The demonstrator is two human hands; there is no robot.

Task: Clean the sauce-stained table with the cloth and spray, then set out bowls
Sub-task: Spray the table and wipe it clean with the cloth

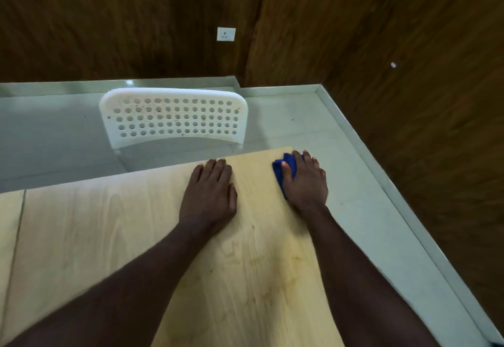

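Note:
A light wooden table point(109, 226) fills the lower half of the head view. Faint yellowish smears point(272, 273) mark its surface between my forearms. My right hand point(305, 183) presses a blue cloth point(289, 165) flat onto the table's far right corner, fingers spread over it; only the cloth's left and front edges show. My left hand point(211, 191) lies flat on the tabletop near the far edge, fingers straight and holding nothing. No spray bottle or bowls are in view.
A white plastic chair point(174, 117) with a perforated back stands just beyond the table's far edge. Pale tiled floor point(354, 210) runs along the table's right side to dark wood-panelled walls point(422, 128). A white wall socket point(226, 34) sits on the back wall.

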